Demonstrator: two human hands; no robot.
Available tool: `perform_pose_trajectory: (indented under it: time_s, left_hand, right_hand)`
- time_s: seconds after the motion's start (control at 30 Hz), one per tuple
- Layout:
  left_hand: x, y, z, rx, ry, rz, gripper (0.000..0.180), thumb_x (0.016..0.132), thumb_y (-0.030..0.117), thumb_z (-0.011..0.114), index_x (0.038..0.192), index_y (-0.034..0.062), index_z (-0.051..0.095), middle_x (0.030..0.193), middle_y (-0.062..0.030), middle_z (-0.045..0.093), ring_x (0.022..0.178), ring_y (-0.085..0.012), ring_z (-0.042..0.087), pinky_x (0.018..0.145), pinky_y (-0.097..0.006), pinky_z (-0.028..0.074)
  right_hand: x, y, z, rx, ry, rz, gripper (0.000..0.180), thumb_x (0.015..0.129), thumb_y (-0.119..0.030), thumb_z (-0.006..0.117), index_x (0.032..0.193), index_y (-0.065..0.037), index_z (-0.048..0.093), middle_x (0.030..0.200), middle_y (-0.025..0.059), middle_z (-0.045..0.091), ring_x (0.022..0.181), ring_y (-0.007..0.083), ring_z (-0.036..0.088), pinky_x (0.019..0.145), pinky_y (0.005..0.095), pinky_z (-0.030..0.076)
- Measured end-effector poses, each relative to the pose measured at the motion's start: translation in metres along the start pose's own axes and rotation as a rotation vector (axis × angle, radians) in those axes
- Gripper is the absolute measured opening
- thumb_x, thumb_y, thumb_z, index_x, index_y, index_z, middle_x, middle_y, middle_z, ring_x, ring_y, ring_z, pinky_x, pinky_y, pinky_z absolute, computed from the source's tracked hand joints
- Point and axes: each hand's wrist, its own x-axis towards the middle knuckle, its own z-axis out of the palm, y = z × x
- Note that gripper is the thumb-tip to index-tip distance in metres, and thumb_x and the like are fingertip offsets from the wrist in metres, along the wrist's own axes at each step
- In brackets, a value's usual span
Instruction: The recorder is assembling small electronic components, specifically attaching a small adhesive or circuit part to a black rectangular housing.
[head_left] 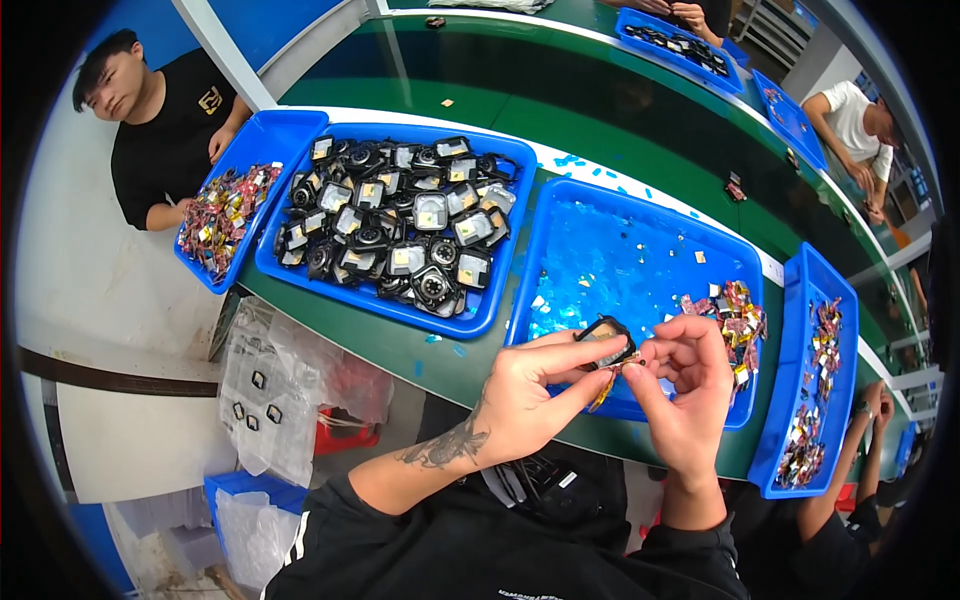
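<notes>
Gripped between the thumb and fingers of my left hand (pixel 530 395) is a black smartwatch case (pixel 607 330), tilted over the near rim of a blue tray (pixel 530 290). A thin yellow flex strip (pixel 602 390) hangs below the case by my left thumb. My right hand (pixel 688 395) meets the case at its right side, thumb and index finger pinched together. What lies between those fingertips is too small and covered to name. Inside the tray, to the right, is a pile of small pink, yellow and silver electronic parts (pixel 740 330).
Left of it, a blue tray (pixel 515 165) holds many black watch cases (pixel 400 215). Blue bins of small parts stand at far left (pixel 300 125) and right (pixel 775 420). A person (pixel 170 130) is at the left; others work across and right. Plastic bags (pixel 265 400) hang below the table.
</notes>
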Motion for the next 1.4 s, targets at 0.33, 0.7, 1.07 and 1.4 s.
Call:
perform_pose_trajectory:
  time_s: [0.33, 0.7, 1.07, 1.4]
  left_hand:
    - [0.003, 0.0, 0.0, 0.042, -0.005, 0.05, 0.042, 0.087, -0.009, 0.06, 0.128, -0.0001, 0.058, 0.115, -0.0162, 0.064, 0.097, -0.014, 0.065, 0.079, -0.025, 0.056]
    - [0.01, -0.015, 0.005, -0.096, 0.035, -0.067, 0.049, 0.089, -0.008, 0.057, 0.137, -0.0003, 0.047, 0.115, -0.0138, 0.064, 0.094, -0.011, 0.064, 0.08, -0.023, 0.052]
    - [0.019, 0.003, -0.073, 1.007, 0.422, 0.428, 0.017, 0.079, 0.008, 0.07, 0.095, 0.0025, 0.072, 0.104, -0.0107, 0.066, 0.083, -0.0269, 0.061, 0.075, -0.036, 0.049]
    - [0.074, 0.001, -0.122, 1.496, 0.171, 0.217, 0.032, 0.074, 0.01, 0.073, 0.104, 0.0055, 0.06, 0.097, -0.0107, 0.063, 0.097, -0.0307, 0.055, 0.085, -0.044, 0.045]
  right_hand:
    - [0.004, 0.005, 0.003, -0.152, 0.016, -0.142, 0.034, 0.077, 0.008, 0.071, 0.104, 0.0, 0.051, 0.084, 0.0048, 0.06, 0.071, 0.0075, 0.055, 0.064, 0.0206, 0.045]
    - [0.009, 0.011, 0.012, -0.198, -0.048, 0.0, 0.037, 0.083, 0.007, 0.063, 0.118, -0.001, 0.053, 0.1, 0.0062, 0.059, 0.09, 0.0113, 0.059, 0.073, 0.0234, 0.054]
    - [0.291, 0.094, -0.077, -0.618, -0.005, 0.206, 0.017, 0.073, -0.006, 0.074, 0.085, 0.001, 0.063, 0.075, 0.0101, 0.07, 0.065, 0.0142, 0.062, 0.061, 0.0279, 0.048]
    - [0.245, 0.028, -0.065, -0.824, -0.026, -0.142, 0.022, 0.082, -0.01, 0.066, 0.102, 0.0, 0.067, 0.087, 0.0173, 0.069, 0.085, 0.0264, 0.068, 0.078, 0.034, 0.052]
